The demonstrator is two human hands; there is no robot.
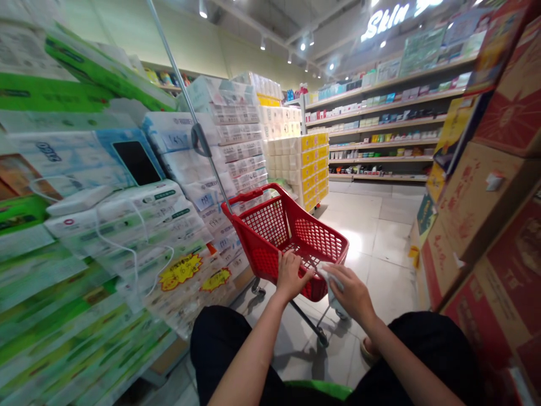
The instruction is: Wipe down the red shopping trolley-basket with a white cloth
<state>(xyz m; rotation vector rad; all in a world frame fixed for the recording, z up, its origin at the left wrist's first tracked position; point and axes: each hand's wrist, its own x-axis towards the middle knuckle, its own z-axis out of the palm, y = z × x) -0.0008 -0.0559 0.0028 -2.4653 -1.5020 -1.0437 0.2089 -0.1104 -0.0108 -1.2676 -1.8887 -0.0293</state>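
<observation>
Two forearms (249, 352), left grip (291, 276) spread on one cart (315, 232), right grip (350, 290) closed round one apparent cloth (333, 286).

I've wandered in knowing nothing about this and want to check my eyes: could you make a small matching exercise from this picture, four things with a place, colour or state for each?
Things
1. Left hand
2. Right hand
3. Shopping cart
4. Overhead sign

Descriptions
A. Glowing white
B. Holding a white cloth-like piece
C. At the cart's near edge, to the left of the other hand
D. Red, with a mesh-like basket

Right pairs: 1-C, 2-B, 3-D, 4-A
</observation>
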